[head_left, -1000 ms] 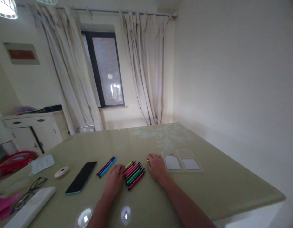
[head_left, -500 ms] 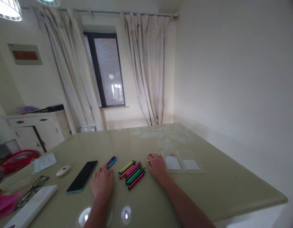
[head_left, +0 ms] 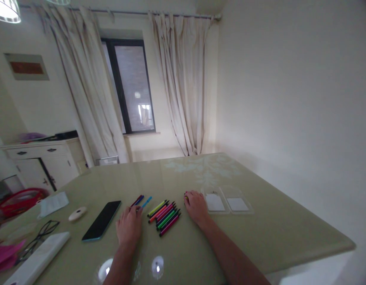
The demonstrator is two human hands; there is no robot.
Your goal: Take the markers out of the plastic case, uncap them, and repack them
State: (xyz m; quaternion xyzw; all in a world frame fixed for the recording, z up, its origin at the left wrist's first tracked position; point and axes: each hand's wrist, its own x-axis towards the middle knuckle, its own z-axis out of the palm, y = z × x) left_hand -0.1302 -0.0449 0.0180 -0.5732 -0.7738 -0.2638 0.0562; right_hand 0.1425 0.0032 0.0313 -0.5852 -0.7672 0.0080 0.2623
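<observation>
My left hand (head_left: pixel 130 223) has its fingers closed on the rear end of a blue marker (head_left: pixel 146 202), whose tip points away to the upper right. Just beyond those fingers lie dark red and dark blue markers (head_left: pixel 137 200). Between my hands is a row of markers (head_left: pixel 165 217) in yellow-green, orange, pink, green and magenta, lying side by side with dark ends. My right hand (head_left: pixel 195 206) rests on the table, fingers curled round markers; only small yellow and pink bits show at the fingertips. Right beside it sits an opened clear plastic case (head_left: pixel 227 201) with white inserts.
Left of my left hand lie a black phone (head_left: pixel 102 221), a white oval object (head_left: pixel 77 214), glasses (head_left: pixel 42 236) and a long white block (head_left: pixel 42 257). A pale packet (head_left: pixel 54 204) is near the table's left edge. The glossy table (head_left: pixel 278 229) meets a wall at right.
The blue marker has swung away from the dark red and dark blue ones, now in my left hand's fingers. My right hand stays nearly in place. The whole view shifts slightly.
</observation>
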